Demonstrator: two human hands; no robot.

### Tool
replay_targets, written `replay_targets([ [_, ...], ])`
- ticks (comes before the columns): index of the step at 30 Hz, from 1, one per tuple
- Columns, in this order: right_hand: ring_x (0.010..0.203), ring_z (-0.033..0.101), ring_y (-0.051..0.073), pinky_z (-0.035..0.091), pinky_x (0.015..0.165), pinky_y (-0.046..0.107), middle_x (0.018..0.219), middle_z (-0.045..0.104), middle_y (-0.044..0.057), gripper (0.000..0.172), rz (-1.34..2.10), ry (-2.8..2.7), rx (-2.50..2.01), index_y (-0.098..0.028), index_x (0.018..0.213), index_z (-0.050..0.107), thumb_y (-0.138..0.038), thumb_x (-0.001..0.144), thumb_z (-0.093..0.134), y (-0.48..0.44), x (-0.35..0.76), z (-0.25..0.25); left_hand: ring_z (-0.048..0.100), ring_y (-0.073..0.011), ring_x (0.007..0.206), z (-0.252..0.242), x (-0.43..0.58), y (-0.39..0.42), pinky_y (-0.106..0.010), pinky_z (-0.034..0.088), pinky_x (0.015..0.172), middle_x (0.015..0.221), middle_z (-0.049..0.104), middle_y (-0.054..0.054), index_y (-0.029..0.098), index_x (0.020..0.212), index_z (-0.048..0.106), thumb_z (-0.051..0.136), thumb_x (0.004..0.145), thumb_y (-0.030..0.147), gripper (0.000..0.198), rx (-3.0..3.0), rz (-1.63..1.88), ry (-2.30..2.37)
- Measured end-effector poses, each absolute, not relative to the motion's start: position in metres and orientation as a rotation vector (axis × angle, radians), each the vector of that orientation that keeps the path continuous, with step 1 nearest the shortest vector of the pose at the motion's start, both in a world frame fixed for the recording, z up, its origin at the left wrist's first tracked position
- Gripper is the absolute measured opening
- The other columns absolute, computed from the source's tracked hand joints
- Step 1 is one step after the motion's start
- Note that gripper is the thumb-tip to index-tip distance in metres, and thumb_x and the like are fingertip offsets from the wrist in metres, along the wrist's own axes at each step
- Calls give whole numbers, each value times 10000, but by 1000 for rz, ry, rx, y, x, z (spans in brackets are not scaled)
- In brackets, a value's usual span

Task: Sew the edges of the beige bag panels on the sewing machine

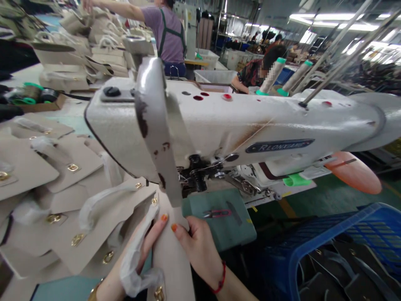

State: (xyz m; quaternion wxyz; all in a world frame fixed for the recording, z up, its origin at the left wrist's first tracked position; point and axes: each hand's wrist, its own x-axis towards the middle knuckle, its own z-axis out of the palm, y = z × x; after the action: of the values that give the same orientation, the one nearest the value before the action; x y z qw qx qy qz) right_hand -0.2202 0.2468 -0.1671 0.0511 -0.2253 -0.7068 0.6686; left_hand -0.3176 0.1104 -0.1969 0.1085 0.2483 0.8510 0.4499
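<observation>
A beige bag panel (175,259) runs from the bottom edge up under the head of a white sewing machine (213,117). My left hand (149,240) grips its left side, with the thumb lying on the surface. A plastic-wrapped handle (131,255) with gold fittings arches over that hand. Along the opposite edge, my right hand (200,248) pinches the panel, thumb on top and fingers partly hidden below. Both thumbs sit close together just in front of the machine's presser area, where the grey guard (159,138) hides the needle.
Thread snips (217,213) lie on the green machine bed (241,232). Many beige panels with wrapped handles (75,192) overlap at left. A blue basket (288,276) holding dark pieces stands at right. Across the machine are two thread cones (272,77) and other people (171,35).
</observation>
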Motion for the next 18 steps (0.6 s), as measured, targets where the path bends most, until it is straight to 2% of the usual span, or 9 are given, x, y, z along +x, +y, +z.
replay_targets([
  [2,552,368,90,263,463,189,604,483,-14,340,1972,-2168,-732,-132,671,564,-393,886,525,244,-220,-167,547,-330,1208,-190,-318,116,-471,355,1116,1210,659,-52,302,1215,621,549,825,520,453,575,1409,2416],
  [6,550,370,87,253,463,192,597,476,-17,321,1967,-2141,-751,-132,658,563,-358,882,521,242,-220,-165,591,-343,1147,-180,-313,126,-486,445,1051,1123,703,-30,315,1090,676,569,816,534,367,217,1546,2163],
  [8,549,371,86,243,458,193,596,471,-16,321,2004,-2120,-762,-132,655,563,-357,880,519,242,-220,-165,576,-340,1168,-175,-311,129,-473,440,1060,1126,701,-19,318,1077,674,608,793,532,362,143,1589,2097],
  [14,552,331,84,204,445,200,597,419,-17,357,2116,-2044,-767,-145,625,486,-405,867,524,242,-218,-171,538,-306,1216,-173,-312,124,-503,297,1146,1254,627,-36,313,1168,620,568,831,509,393,297,1520,2230],
  [18,556,322,88,213,456,208,606,406,-14,373,2163,-2009,-756,-146,645,480,-444,866,515,243,-218,-172,402,-364,1327,-185,-313,104,-516,183,1177,1323,576,-21,330,1095,681,673,706,513,429,516,1397,2365],
])
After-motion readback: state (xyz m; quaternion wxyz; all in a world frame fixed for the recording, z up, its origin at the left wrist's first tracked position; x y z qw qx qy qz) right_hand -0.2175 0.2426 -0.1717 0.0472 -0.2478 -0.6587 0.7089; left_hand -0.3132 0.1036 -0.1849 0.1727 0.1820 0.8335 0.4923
